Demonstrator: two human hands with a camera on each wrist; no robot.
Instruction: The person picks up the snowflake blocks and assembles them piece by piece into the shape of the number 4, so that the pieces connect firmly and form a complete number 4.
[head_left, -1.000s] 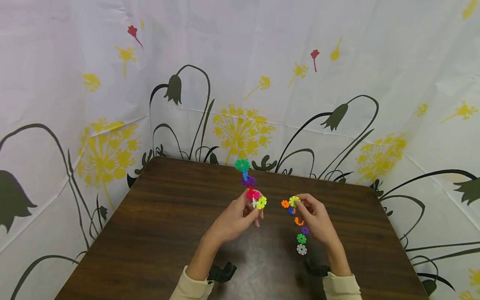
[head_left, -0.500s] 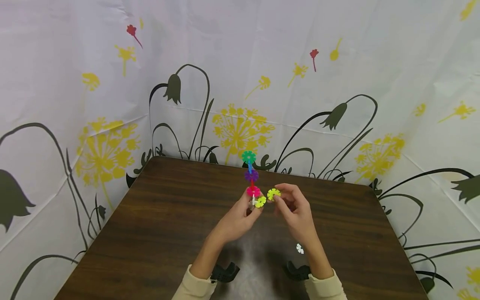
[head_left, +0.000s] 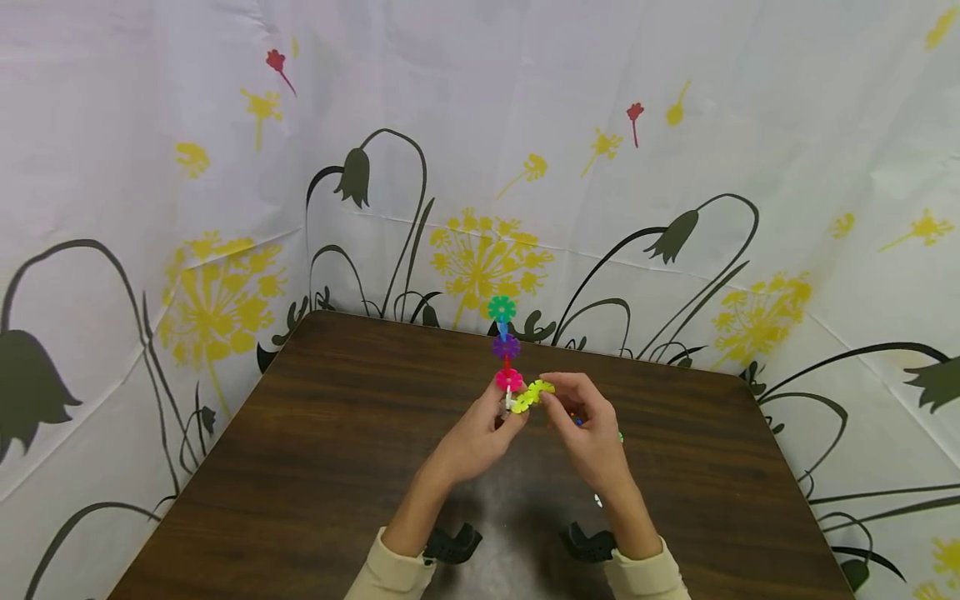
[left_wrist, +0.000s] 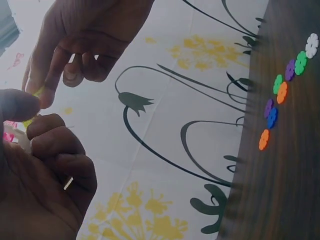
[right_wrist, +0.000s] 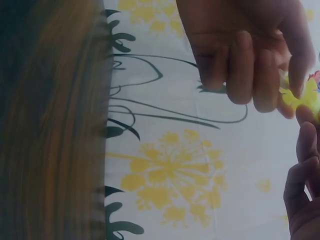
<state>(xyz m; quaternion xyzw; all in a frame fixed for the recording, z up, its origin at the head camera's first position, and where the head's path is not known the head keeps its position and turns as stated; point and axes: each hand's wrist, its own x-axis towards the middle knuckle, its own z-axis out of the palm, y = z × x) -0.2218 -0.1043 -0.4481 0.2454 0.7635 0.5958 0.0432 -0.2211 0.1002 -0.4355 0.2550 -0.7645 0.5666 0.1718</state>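
Over the dark table (head_left: 337, 450), the left hand (head_left: 474, 437) and the right hand (head_left: 591, 437) both pinch, the first an upright chain of coloured discs (head_left: 506, 346) near its bottom, the second a yellow disc (head_left: 540, 389) right at the chain's yellow end. If pushed at a wrong angle, I think, the chain may come apart, or the disc may slip away.

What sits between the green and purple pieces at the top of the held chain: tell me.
A light-blue piece, seen nearly edge-on, sits between the green piece and the purple piece; the head view shows it.
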